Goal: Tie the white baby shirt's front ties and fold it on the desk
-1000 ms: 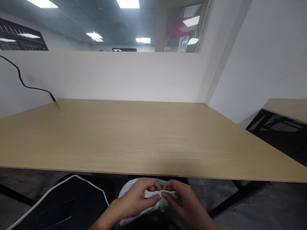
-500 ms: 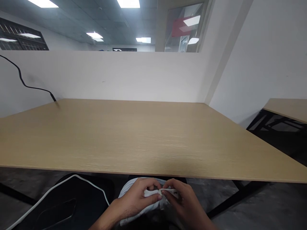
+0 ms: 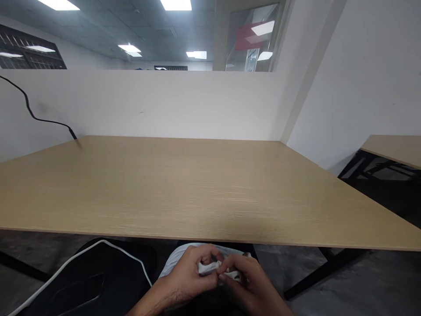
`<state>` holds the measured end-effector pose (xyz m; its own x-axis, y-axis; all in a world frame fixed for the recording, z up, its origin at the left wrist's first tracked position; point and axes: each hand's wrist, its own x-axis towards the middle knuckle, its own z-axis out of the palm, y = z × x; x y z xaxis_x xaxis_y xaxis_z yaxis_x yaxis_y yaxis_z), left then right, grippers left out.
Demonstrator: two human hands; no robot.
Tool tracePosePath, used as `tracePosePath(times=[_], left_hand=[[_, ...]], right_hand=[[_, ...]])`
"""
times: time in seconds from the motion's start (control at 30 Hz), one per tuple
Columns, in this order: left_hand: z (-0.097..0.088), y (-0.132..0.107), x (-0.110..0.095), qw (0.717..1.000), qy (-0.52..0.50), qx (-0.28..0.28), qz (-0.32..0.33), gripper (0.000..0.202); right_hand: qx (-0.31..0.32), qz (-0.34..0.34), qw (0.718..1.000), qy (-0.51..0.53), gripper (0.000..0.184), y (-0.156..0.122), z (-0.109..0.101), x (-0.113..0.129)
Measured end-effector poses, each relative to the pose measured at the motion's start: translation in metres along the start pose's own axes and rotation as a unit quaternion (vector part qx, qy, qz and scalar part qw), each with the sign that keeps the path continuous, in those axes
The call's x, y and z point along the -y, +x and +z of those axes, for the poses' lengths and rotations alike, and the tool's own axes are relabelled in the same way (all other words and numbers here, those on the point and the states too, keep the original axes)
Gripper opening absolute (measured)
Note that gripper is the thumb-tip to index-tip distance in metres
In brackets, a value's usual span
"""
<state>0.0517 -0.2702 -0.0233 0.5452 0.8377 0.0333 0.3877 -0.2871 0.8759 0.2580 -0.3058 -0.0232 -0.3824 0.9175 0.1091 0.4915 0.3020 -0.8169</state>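
- Our left hand is curled nearly closed, thumb and fingers pinching one end of a small white item.
- Our right hand curls likewise, its fingertips closed on the white item's other end; we cannot tell quite where they press.
- The white item sits between our hands, its middle covered by fingers, so we cannot make out its full shape.
- Just behind our left hand shows pale cloth, mostly hidden.
- Beyond our hands stretches the desk, its sides cut off.
- Left of our hands, a white cable crosses a black object, both cut off.
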Motion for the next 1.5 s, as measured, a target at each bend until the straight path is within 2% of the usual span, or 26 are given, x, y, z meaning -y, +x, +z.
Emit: tracePosePath(times=[0.13, 0.3, 0.57, 0.93, 1.3, 1.5], left_hand=[[0.000, 0.001, 0.002, 1.000, -0.003, -0.008, 0.001, 0.019], [-0.005, 0.001, -0.004, 1.000, 0.015, 0.008, 0.002, 0.026], [-0.008, -0.002, -0.010, 1.000, 0.007, 0.019, 0.020, 0.034], [-0.006, -0.001, -0.003, 1.000, 0.005, 0.019, -0.002, 0.034], [-0.004, -0.001, -0.002, 0.998, 0.055, 0.017, -0.003, 0.038], [-0.006, -0.002, -0.001, 0.995, 0.097, 0.019, -0.022, 0.039]], right_hand=[[0.006, -0.003, 1.000, 0.021, 0.019, -0.001, 0.001, -0.001], [-0.075, -0.012, 0.997, 0.018, 0.027, 0.006, 0.001, -0.009], [-0.125, -0.029, 0.992, -0.005, 0.025, 0.012, -0.001, -0.012], [-0.040, -0.034, 0.998, 0.023, 0.019, 0.012, -0.002, -0.005], [-0.042, -0.023, 0.999, -0.019, 0.020, 0.013, 0.002, -0.011], [-0.032, -0.026, 0.999, -0.014, 0.013, 0.011, 0.000, -0.005]])
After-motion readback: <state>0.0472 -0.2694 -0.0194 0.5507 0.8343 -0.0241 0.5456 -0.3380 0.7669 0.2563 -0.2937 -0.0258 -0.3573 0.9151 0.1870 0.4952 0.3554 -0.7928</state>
